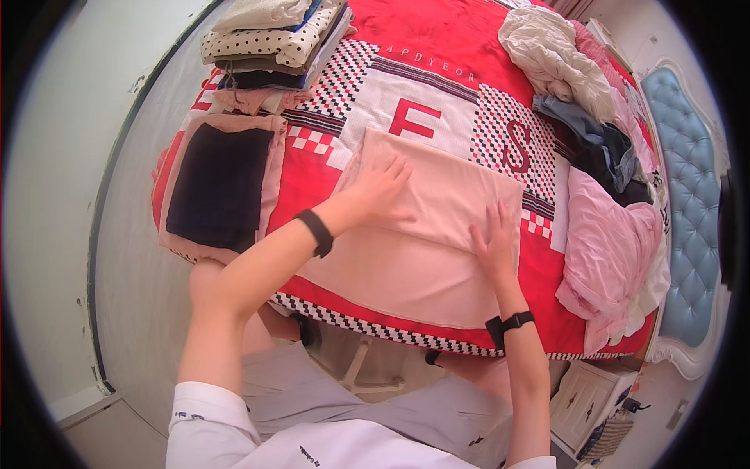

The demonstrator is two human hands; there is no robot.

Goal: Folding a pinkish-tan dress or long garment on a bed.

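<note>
Both hands lie flat, fingers spread and gripping nothing: the left hand (376,191) and right hand (494,242) press on one folded pale pink cloth (422,234) at frame centre on the red bedspread (453,39). One folded stack (269,47) sits upper left; one loose heap (594,133) lies right.

Head camera looks steeply down, close over the bed (461,47).

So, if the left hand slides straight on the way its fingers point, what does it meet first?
The left hand lies flat on the pale pink cloth, fingers pointing up and right. Going straight on, it would likely cross the cloth's far edge onto the red patterned bedcover, near its checkered patch. Nothing else seems to lie in that line.
</note>
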